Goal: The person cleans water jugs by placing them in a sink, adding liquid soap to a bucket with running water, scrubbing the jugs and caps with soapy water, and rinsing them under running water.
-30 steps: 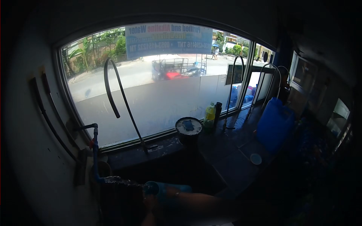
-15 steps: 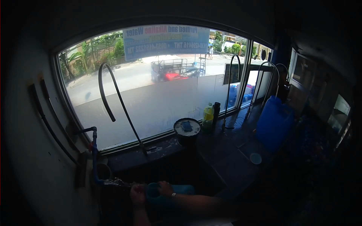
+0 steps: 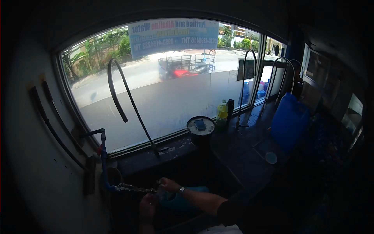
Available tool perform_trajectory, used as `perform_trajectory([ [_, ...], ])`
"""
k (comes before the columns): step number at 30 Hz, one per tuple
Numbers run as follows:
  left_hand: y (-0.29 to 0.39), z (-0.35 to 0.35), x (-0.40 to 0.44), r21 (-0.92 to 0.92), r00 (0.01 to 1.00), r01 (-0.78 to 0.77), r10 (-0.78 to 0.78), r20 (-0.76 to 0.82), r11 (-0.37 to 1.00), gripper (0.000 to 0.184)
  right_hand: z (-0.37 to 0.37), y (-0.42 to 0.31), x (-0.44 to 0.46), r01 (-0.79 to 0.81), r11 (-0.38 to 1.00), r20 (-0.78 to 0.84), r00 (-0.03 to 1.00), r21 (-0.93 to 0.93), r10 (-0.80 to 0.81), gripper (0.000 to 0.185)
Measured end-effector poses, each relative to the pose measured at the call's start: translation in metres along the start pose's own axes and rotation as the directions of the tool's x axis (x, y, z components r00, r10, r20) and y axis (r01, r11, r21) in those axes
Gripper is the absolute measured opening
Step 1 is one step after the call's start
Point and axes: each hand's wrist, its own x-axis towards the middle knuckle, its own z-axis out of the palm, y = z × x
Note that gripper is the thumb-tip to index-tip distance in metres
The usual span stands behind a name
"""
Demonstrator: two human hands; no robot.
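Note:
A blue-green plastic container (image 3: 189, 198) lies on its side in the dark basin, its mouth end facing left. My right hand (image 3: 170, 185), with a watch on the wrist, is curled at the mouth end, fingers bent over the rim. Just left of the mouth is my left hand (image 3: 148, 204), in deep shadow, its fingers too dark to make out. A stream of water (image 3: 134, 188) runs from the blue pipe (image 3: 104, 171) across to the hands and the container's mouth.
A black bucket (image 3: 200, 133) of suds with a blue sponge (image 3: 200, 124) stands by the window. Beside it is a yellow-green bottle (image 3: 221, 114). A curved spout (image 3: 134, 107) rises behind the basin. To the right are a small bowl (image 3: 271, 158) and a large blue jug (image 3: 290, 123).
My right hand has risen slightly at the container's mouth, and the left has dropped a little lower. The water stream now reaches farther right. The whole view has shifted slightly.

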Motion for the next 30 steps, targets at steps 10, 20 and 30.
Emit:
perform_trajectory([
  [10, -0.072, -0.064, 0.066, 0.000, 0.982, -0.187, 0.187, 0.032, 0.982, 0.031, -0.035, 0.067, -0.070, -0.404, 0.856, -0.078, 0.913, -0.322, 0.401, 0.072],
  [20, -0.164, -0.054, 0.085, 0.707, 0.807, -0.366, 0.584, -0.082, 0.605, 0.040, -0.229, 0.017, -0.155, -0.354, 0.919, -0.152, 0.912, 0.175, 0.380, 0.072],
  [30, -0.042, -0.036, 0.075, 0.516, 0.976, -0.217, 0.202, 0.086, 0.829, 0.023, -0.221, 0.054, -0.173, -0.073, 0.994, -0.047, 0.996, 0.086, 0.077, 0.059],
])
